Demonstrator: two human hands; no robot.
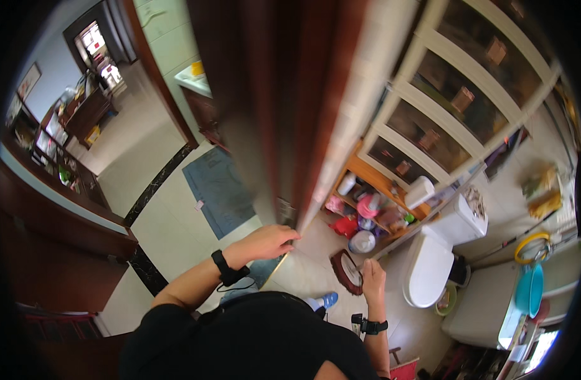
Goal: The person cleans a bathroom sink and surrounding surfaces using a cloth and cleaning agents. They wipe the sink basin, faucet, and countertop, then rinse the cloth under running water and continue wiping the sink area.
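Note:
My left hand (269, 241) rests against the edge of a dark red-brown wooden door (274, 107), fingers laid along it near the latch plate. My right hand (373, 280) grips a flat oval object with a dark red frame (346, 272), held low over the tiled bathroom floor. Both wrists carry black bands. My black top fills the bottom middle of the view.
A white toilet (430, 263) stands to the right. A wooden shelf (366, 177) with bottles, basins and pink items sits under a frosted window (455, 95). A blue-grey mat (217, 190) lies outside the door. A washbasin counter with teal basins (530, 291) is at far right.

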